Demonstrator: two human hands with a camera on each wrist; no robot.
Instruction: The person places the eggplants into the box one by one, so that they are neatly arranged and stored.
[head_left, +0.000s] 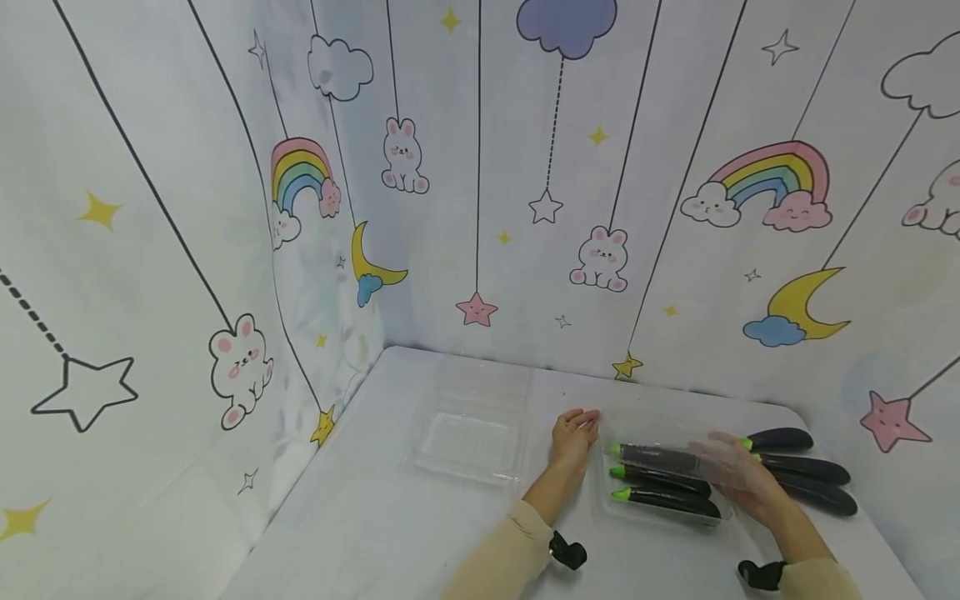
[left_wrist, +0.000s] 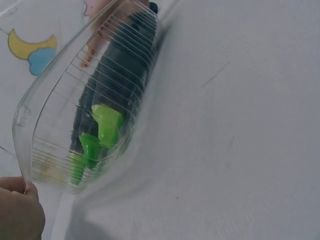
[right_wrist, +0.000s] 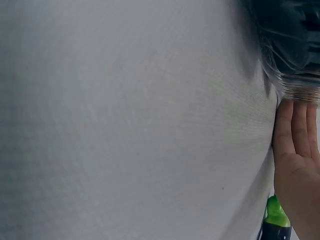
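Observation:
A clear plastic container [head_left: 602,493] stands at the table's right side with three dark eggplants [head_left: 669,503] lying side by side in it, green stems to the left. At its left end, my left hand [head_left: 572,448] pinches the rim between thumb and fingers, as the left wrist view shows by the clear wall [left_wrist: 45,122]. My right hand [head_left: 753,487] is at the opposite end, partly seen through clear plastic. In the right wrist view its straight fingers [right_wrist: 284,125] touch the ribbed end of the container [right_wrist: 300,92].
Several more eggplants [head_left: 813,493] lie loose on the white table [head_left: 352,500], just right of the right hand. A second clear container [head_left: 420,454], lid open, sits left of the left hand. Patterned cloth walls [head_left: 480,208] with rabbits and stars enclose the table.

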